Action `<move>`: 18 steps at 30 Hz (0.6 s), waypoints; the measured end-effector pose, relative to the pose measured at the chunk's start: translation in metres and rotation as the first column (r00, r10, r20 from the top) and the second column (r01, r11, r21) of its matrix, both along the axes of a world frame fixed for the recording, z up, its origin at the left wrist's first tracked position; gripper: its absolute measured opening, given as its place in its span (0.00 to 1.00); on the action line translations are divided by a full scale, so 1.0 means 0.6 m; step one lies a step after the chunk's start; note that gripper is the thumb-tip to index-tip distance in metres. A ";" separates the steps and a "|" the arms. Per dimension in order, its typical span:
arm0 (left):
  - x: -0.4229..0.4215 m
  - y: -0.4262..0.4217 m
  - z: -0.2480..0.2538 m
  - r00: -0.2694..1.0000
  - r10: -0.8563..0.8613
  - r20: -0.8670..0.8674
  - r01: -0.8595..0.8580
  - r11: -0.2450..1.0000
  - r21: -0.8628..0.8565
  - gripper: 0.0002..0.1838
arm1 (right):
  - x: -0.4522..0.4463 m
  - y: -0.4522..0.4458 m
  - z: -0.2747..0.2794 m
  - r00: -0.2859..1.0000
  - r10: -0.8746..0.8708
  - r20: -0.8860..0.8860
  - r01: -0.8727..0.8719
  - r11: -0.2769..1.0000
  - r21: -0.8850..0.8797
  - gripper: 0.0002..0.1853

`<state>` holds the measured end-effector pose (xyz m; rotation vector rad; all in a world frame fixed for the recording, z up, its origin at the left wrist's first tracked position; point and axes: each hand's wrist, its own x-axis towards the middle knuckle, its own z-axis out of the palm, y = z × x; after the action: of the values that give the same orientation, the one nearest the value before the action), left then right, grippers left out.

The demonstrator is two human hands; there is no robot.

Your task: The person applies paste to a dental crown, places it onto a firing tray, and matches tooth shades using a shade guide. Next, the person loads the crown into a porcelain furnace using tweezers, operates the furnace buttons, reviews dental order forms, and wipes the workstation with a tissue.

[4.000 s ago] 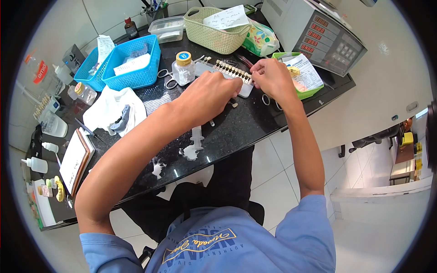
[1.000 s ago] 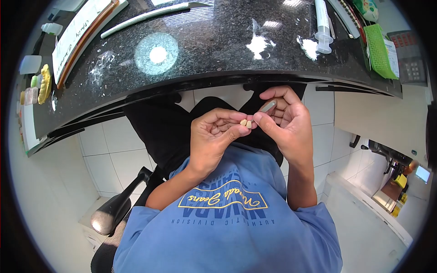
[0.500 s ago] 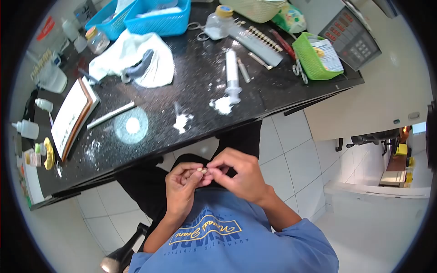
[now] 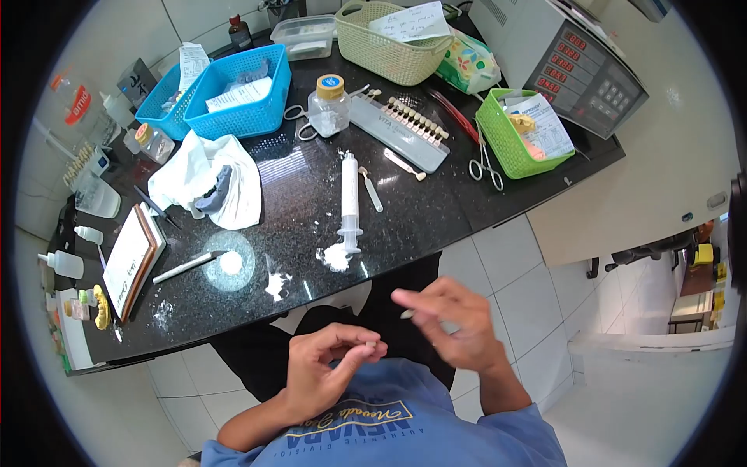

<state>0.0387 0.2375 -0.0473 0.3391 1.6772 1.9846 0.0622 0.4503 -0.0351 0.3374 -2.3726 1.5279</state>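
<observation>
Head view: before the black speckled stone desk (image 4: 436,208), the left hand (image 4: 323,362) pinches a small pale piece (image 4: 372,344); the right hand's (image 4: 461,327) blurred fingers seem to hold a slim pale-tipped tab (image 4: 407,314). Handling both appears underway; the next move calls for steady pinches.

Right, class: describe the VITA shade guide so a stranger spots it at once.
On the black countertop, find the bright green basket. Left of it lies the grey VITA shade guide. Unlike the loose shade tabs beside it, it bears a row of tooth-coloured tips.
</observation>
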 end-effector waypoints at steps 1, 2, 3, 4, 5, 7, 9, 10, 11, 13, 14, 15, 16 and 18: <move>-0.010 -0.001 0.022 0.982 -0.042 -0.185 0.030 0.997 -0.068 0.06 | -0.009 0.025 0.010 0.999 -0.033 -0.037 0.035 0.997 0.063 0.15; -0.021 -0.003 0.043 0.929 -0.093 -0.357 0.045 0.989 -0.141 0.06 | -0.019 0.047 0.021 0.995 -0.064 -0.074 0.073 0.990 0.124 0.14; -0.034 -0.006 0.067 0.929 -0.088 -0.359 0.039 0.989 -0.140 0.06 | -0.035 0.066 0.033 0.986 -0.132 -0.102 0.144 0.982 0.126 0.13; -0.048 -0.008 0.092 0.859 -0.156 -0.488 0.074 0.980 -0.182 0.05 | -0.052 0.082 0.042 0.971 -0.199 -0.130 0.216 0.968 0.126 0.11; -0.061 -0.006 0.111 0.768 -0.224 -0.601 0.103 0.968 -0.229 0.05 | -0.068 0.093 0.047 0.962 -0.269 -0.052 0.269 0.963 -0.009 0.09; -0.086 0.006 0.142 0.781 -0.235 -0.578 0.116 0.965 -0.236 0.05 | -0.105 0.115 0.057 0.946 -0.324 0.033 0.325 0.936 -0.138 0.07; -0.112 0.025 0.155 0.793 -0.251 -0.555 0.133 0.961 -0.244 0.04 | -0.148 0.135 0.068 0.938 -0.344 0.048 0.347 0.927 -0.143 0.06; -0.125 0.039 0.158 0.830 -0.220 -0.512 0.108 0.965 -0.239 0.04 | -0.167 0.142 0.073 0.938 -0.342 0.046 0.345 0.927 -0.144 0.06; -0.137 0.052 0.159 0.865 -0.189 -0.465 0.085 0.968 -0.237 0.04 | -0.185 0.147 0.076 0.937 -0.343 0.069 0.349 0.928 -0.131 0.06; -0.170 0.078 0.150 0.800 -0.195 -0.567 0.047 0.963 -0.264 0.05 | -0.218 0.163 0.073 0.942 -0.323 0.092 0.333 0.934 -0.127 0.07; -0.189 0.090 0.145 0.718 -0.212 -0.663 0.022 0.959 -0.283 0.05 | -0.229 0.168 0.068 0.941 -0.326 0.093 0.336 0.933 -0.129 0.07; -0.207 0.101 0.138 0.716 -0.215 -0.664 0.025 0.959 -0.284 0.05 | -0.239 0.171 0.064 0.944 -0.313 0.102 0.324 0.938 -0.123 0.06; -0.225 0.112 0.130 0.603 -0.275 -0.749 0.003 0.940 -0.342 0.05 | -0.245 0.173 0.059 0.947 -0.299 0.113 0.312 0.943 -0.116 0.06; -0.257 0.133 0.112 0.480 -0.337 -0.810 -0.026 0.917 -0.398 0.06 | -0.252 0.176 0.051 0.949 -0.293 0.115 0.306 0.945 -0.118 0.06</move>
<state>-0.1155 0.3172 0.0202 1.5198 2.4245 1.3118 -0.0889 0.5560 -0.0046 -0.1274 -2.2468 1.5746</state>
